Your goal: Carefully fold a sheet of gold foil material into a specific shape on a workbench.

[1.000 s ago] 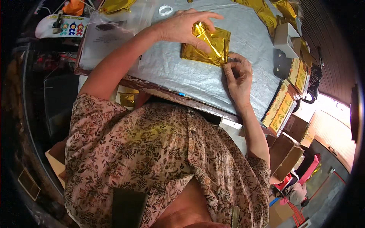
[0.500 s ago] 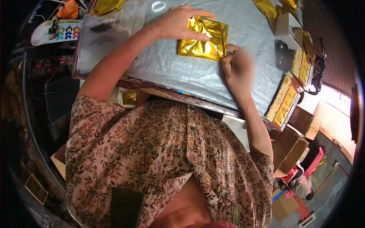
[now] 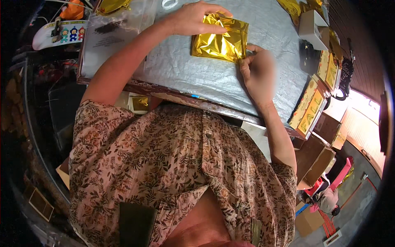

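A square gold foil packet [image 3: 218, 47], shiny and creased, lies on the grey sheet-covered table [image 3: 173, 74]. My left hand [image 3: 195, 19] reaches over its far left side. The left thumb lies across the packet's top face, and the index finger stretches along its far edge. At the near right corner, my right hand [image 3: 260, 74] closes thumb and forefinger on the packet's edge; part of this hand is blurred. Left of the packet rests a clear plastic bag [image 3: 111, 45]. A white ring [image 3: 169, 4] sits beyond my left forearm.
More gold foil [image 3: 113, 6] lies at the far left. A white box [image 3: 312, 29] stands at the far right beside further foil. Patterned boxes [image 3: 306, 109] line the table's right edge. Cardboard boxes [image 3: 314, 160] and another person [image 3: 329, 199] are off to the right.
The view has tilted a little. Both hands keep nearly the same places on the gold foil packet.
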The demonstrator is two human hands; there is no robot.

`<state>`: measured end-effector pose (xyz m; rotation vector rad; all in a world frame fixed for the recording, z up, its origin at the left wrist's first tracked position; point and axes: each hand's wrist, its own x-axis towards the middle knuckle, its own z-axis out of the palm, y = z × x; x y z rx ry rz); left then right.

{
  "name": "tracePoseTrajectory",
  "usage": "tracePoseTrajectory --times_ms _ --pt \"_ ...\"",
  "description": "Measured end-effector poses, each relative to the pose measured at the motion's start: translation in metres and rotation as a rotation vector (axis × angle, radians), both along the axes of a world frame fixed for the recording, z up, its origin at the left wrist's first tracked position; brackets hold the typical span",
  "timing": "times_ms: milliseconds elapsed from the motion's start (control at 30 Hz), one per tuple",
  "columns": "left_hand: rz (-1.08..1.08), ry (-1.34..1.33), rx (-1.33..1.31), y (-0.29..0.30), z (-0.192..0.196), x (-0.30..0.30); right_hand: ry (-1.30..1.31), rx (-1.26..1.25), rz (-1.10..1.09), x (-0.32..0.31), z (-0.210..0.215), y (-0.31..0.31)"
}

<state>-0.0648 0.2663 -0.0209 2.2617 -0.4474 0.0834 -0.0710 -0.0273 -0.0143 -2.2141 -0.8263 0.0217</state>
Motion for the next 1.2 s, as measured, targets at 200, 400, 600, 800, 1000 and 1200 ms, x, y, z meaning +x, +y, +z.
tracePoseTrajectory --times_ms 200,400,600,800,1000,1200 --pt "0.031 0.146 -0.112 -0.003 -0.003 0.001 -0.002 0.009 0.003 0.0 -0.001 0.0" --pt "0.068 0.086 -0.235 -0.01 -0.014 -0.001 -0.052 -0.007 0.024 0.001 -0.001 -0.001" --pt "0.151 0.04 -0.001 -0.014 -0.008 -0.006 -0.127 -0.058 0.07 0.0 0.005 0.0" --pt "0.144 0.024 0.021 -0.01 -0.009 -0.005 -0.409 -0.165 0.351 -0.016 0.015 0.027" --pt "0.073 -0.034 0.107 -0.008 -0.006 -0.007 -0.32 -0.425 0.466 -0.017 0.001 0.025" --pt "0.157 -0.426 -0.101 -0.012 0.04 -0.034 -0.321 -0.442 0.472 -0.017 -0.001 0.024"
